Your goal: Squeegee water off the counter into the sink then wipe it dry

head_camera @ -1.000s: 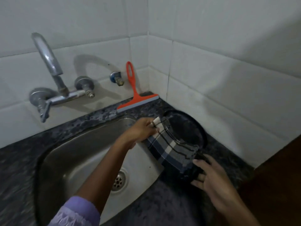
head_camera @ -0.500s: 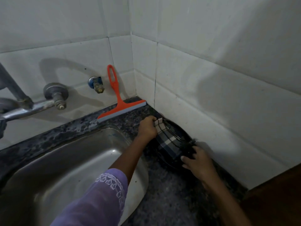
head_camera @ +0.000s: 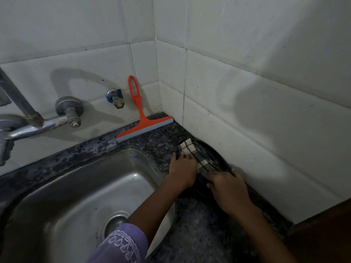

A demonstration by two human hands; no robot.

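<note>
An orange squeegee [head_camera: 141, 118] leans against the back wall tiles, its blade resting on the dark speckled counter [head_camera: 197, 230] behind the steel sink [head_camera: 72, 198]. A checked cloth [head_camera: 191, 150] lies draped over a black round pan [head_camera: 214, 160] that stands tilted against the right wall. My left hand [head_camera: 182, 171] presses on the cloth at the pan's left side. My right hand [head_camera: 228, 188] grips the pan's near rim and the cloth's lower end.
A metal tap [head_camera: 28, 118] with a long spout and a small blue-collared valve [head_camera: 115, 97] stick out of the back wall. White tiled walls meet in the corner behind the squeegee. A dark brown panel [head_camera: 322, 234] borders the counter at the lower right.
Both hands carried the pan and cloth away from the sink edge into the corner by the right wall. The pan now rests tilted against the tiles. My view shifted right.
</note>
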